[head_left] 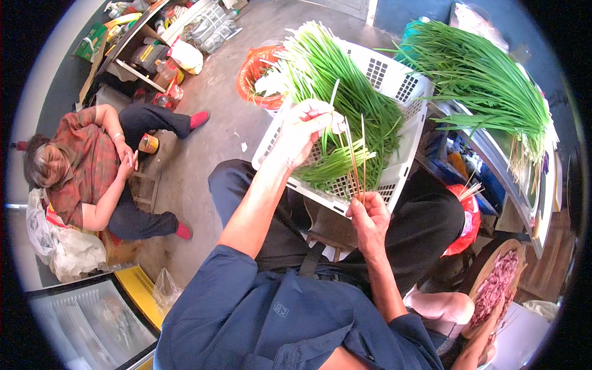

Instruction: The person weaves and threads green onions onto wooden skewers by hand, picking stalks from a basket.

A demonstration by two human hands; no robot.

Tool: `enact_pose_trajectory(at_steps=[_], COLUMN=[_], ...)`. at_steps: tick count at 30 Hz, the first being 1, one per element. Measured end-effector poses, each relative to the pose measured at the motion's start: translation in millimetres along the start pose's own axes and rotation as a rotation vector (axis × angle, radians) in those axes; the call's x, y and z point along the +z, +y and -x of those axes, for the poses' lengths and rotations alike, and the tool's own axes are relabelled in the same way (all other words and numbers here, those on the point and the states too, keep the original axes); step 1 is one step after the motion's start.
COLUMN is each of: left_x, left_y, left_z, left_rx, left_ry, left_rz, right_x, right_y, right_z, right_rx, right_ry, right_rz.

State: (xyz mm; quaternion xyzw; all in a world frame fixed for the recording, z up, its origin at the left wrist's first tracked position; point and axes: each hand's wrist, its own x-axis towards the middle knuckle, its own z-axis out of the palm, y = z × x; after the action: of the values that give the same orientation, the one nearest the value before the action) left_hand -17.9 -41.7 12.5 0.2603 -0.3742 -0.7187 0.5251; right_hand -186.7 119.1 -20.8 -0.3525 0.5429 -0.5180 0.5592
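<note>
My left hand is closed in a pinch over the crate, with the pale end of a chive stalk sticking up from its fingers. Below and right of it, my right hand grips the lower ends of a few thin wooden skewers, which rise toward the left fingertips. Both hands are above a white plastic crate resting at my lap. A big heap of green chives fills its far side, and a smaller bunch lies nearer, under the skewers. What else the left fingers hold is hidden.
More chives lie on a table at right. A red bag with sticks stands beside my knee. Nearby, another person's hands hold a round basket of pink meat pieces. A seated person is at left; an orange-lined bin stands behind the crate.
</note>
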Motion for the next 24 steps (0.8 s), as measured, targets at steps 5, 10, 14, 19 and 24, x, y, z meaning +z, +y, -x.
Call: enact_pose_trajectory(at_steps=[5, 10, 14, 19, 24], left_x=[-6.2, -0.6, -0.7, -8.3, -4.0], left_y=[1.0, 9.5, 10.0, 5.2, 1.5], left_z=[2.7, 4.5, 6.1, 6.2, 6.7], left_rx=[0.042, 0.046, 0.074, 0.101, 0.123], left_ry=[0.064, 0.084, 0.075, 0.018, 0.005], left_rz=[0.049, -0.075, -0.155, -0.191, -0.260], right_x=[-0.5, -4.1, -5.1, -5.3, -7.3], right_y=[-1.0, 2.4, -0.3, -3.7, 0.7], right_z=[1.5, 1.3, 2.1, 3.4, 4.6], right_rx=[-0.004, 0.000, 0.021, 0.010, -0.012], right_ry=[-0.005, -0.035, -0.047, -0.044, -0.048], right_rz=[0.014, 0.020, 0.011, 0.032, 0.006])
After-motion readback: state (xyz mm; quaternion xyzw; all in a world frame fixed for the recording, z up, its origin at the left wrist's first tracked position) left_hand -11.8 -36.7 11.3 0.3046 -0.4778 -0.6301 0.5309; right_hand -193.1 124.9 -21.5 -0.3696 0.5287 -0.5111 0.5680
